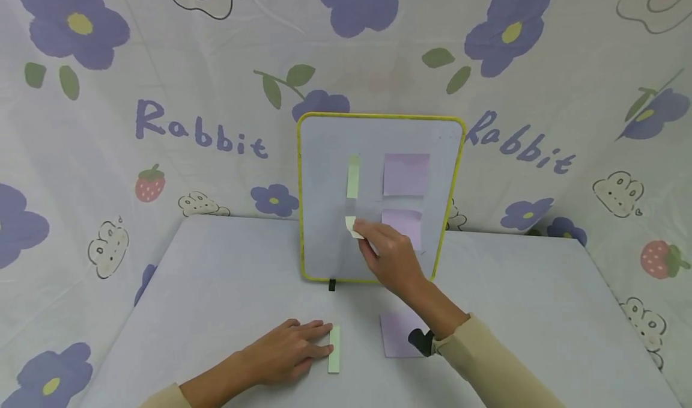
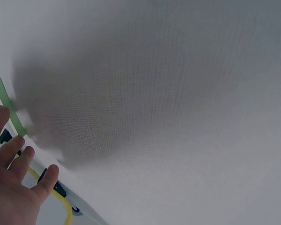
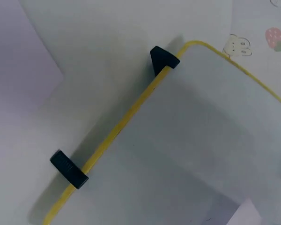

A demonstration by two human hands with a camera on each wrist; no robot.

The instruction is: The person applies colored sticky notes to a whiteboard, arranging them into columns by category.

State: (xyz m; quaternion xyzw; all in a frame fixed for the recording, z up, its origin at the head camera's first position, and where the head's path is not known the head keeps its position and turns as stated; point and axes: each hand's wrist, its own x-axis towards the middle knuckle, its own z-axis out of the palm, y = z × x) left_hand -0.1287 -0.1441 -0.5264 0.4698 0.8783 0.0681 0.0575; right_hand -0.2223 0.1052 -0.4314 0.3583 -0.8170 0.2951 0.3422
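My right hand [image 1: 386, 255] pinches a small pale green sticky note strip [image 1: 352, 226] by its right side, at the front of the yellow-rimmed whiteboard [image 1: 324, 216]. Another green strip [image 1: 353, 179] is stuck on the board above it. On the table, fingertips of my left hand [image 1: 289, 351] rest on a narrow pad of green sticky notes [image 1: 334, 360]. The left wrist view shows that hand [image 2: 16, 187] with fingers spread beside the green pad [image 2: 9, 105]. The right hand is out of sight in the right wrist view.
Two purple sticky notes, an upper one [image 1: 406, 175] and a lower one [image 1: 402, 225] partly behind my right hand, are on the board. A purple pad [image 1: 397, 336] lies under my right forearm. Black feet [image 3: 69, 169] support the board. A patterned cloth [image 1: 216, 65] hangs behind.
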